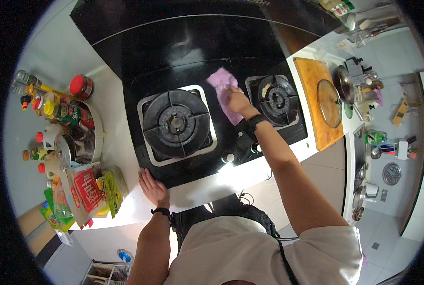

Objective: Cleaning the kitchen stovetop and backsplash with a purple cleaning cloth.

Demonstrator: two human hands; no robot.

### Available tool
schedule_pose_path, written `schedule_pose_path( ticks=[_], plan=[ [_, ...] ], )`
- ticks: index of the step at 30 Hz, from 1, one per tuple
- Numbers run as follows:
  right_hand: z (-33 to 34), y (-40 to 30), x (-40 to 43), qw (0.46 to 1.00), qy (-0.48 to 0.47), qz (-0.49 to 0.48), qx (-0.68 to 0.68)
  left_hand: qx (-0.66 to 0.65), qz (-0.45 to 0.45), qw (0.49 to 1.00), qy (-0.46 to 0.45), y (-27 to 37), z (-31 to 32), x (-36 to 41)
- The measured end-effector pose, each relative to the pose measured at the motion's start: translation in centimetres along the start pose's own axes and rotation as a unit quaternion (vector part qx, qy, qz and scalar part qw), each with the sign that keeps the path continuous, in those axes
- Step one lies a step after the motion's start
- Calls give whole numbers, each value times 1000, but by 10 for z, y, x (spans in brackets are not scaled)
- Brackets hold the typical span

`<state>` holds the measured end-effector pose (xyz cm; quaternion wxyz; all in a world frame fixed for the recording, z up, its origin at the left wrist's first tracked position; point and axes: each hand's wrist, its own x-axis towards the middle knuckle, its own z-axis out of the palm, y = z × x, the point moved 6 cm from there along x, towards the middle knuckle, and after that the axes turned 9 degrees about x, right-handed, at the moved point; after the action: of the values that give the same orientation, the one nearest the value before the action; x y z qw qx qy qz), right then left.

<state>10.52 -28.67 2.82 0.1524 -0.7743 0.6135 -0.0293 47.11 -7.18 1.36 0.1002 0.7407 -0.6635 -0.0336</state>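
Observation:
My right hand (239, 101) presses a pink cloth (220, 82) onto the black glass top of a gas stove (133, 139), between its two burners. The larger left burner (176, 123) has a round pan support in a square metal tray. To the right of the hand, the smaller burner (279, 100) shows a pale patch at its upper left. My left hand (154, 188) rests flat, holding nothing, at the stove's front left corner and on the white counter edge. Two control knobs (228, 157) sit near the front edge, partly beside my right forearm.
Bottles, jars and food packets (90, 188) crowd the counter at left. On the right, a wooden cutting board (310, 89) carries a glass lid (329, 103), with a frying pan (343, 83) beyond it. A dark range hood (205, 39) stands behind the stove.

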Motion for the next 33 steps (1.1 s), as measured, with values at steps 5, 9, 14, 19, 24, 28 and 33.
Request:
schedule_pose_path(
  ticks=[5, 9, 14, 19, 24, 28, 33],
  plan=[
    [18, 30, -18, 994, 92, 27, 51, 4, 2, 1000, 4, -2, 5, -2],
    [29, 35, -39, 995, 32, 79, 51, 8, 2, 1000, 0, 0, 8, 0],
    [16, -15, -33, 993, -44, 25, 102, 21, -5, 1000, -1, -4, 10, -2],
    [20, -3, -61, 994, -58, 44, 84, 19, 2, 1000, 5, -2, 7, 0],
    [17, -42, -71, 991, -91, 35, 87, 28, -4, 1000, 14, -5, 9, -2],
    [29, 1, -50, 992, -65, 68, 80, 32, 5, 999, 9, -2, 9, 0],
    [21, 40, -42, 990, 28, 86, 106, 19, -1, 1000, 18, -2, 5, -1]
  ],
)
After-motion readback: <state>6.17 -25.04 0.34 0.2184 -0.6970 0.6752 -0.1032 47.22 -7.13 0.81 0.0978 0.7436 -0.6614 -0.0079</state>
